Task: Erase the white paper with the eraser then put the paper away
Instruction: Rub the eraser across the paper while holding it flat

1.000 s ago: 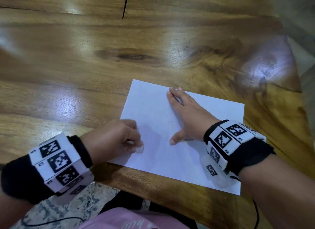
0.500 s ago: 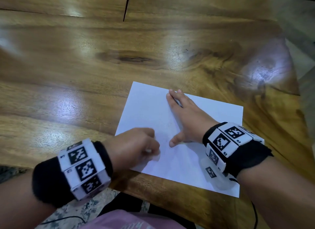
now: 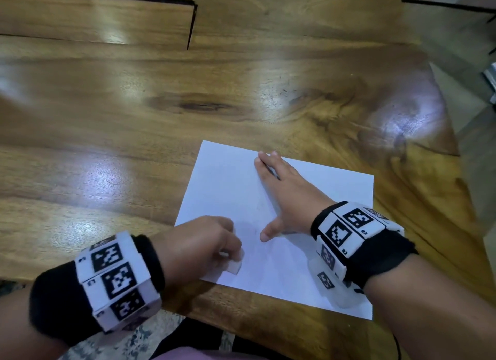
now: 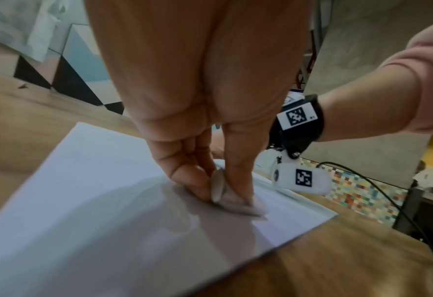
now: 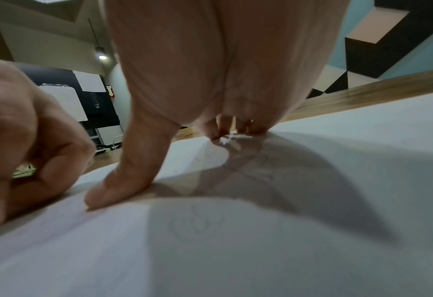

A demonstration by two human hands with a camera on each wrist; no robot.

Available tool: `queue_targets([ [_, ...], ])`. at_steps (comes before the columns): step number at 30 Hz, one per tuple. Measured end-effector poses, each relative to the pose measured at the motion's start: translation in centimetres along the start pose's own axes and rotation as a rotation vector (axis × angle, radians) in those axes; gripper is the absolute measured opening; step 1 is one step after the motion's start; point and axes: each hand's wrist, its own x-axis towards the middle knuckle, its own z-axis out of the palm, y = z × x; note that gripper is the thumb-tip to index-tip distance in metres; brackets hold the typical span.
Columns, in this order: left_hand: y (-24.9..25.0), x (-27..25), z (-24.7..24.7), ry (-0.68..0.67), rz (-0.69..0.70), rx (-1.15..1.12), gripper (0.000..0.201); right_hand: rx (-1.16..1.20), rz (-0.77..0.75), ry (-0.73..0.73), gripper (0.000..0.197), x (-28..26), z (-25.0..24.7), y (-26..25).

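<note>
A white sheet of paper lies flat near the front edge of the wooden table. My left hand pinches a small white eraser and presses it on the paper's near left part; the eraser sits between thumb and fingers over the paper. My right hand lies flat on the sheet with fingers straight and thumb spread, holding it down. Faint pencil marks show on the paper under my right hand. My left hand appears at the left there.
A raised wooden board lies at the table's far left. The table's right edge curves away to the floor. A cable hangs from my right wrist band. My lap is just below the table's front edge.
My left hand has moved right along the paper's near edge with the eraser, from the left border toward the middle. The right hand has stayed flat in place.
</note>
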Motion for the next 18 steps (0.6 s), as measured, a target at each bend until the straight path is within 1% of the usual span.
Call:
queue_targets([
  [2,0.0,0.4,-1.0,0.019,-0.019,-0.008,0.021,-0.002,0.001,0.002,0.132,0.0,0.0,0.0],
  [3,0.0,0.8,-1.7,0.066,-0.030,-0.011,0.023,-0.003,0.001,0.004,0.131,0.1,0.0,0.0],
  [5,-0.2,1.7,-3.0,0.202,-0.054,0.012,0.031,-0.009,-0.005,0.008,0.132,0.0,0.1,-0.1],
  [6,-0.4,2.0,-3.5,0.271,-0.055,0.032,0.032,-0.010,-0.012,0.006,0.132,-0.1,0.2,-0.2],
  [7,-0.5,2.2,-3.8,0.321,-0.043,0.054,0.028,-0.009,-0.021,0.002,0.132,-0.2,0.4,-0.4],
  [8,-0.5,2.2,-3.9,0.347,-0.018,0.066,0.024,-0.008,-0.030,-0.001,0.132,-0.4,0.6,-0.7],
  [10,-0.6,2.0,-3.5,0.333,0.024,0.064,0.029,-0.011,-0.048,0.001,0.132,-0.7,1.1,-1.1],
  [14,-1.1,0.7,-2.2,0.303,-0.003,0.026,0.037,-0.009,-0.068,0.012,0.130,-1.0,2.0,-1.9],
  [16,-1.2,0.0,-1.9,0.282,-0.023,0.011,0.029,0.006,-0.054,0.016,0.130,-1.2,2.1,-1.7],
  [18,-1.2,-0.3,-1.6,0.314,-0.019,-0.011,0.019,0.030,-0.013,0.029,0.131,-1.5,1.9,-1.0],
])
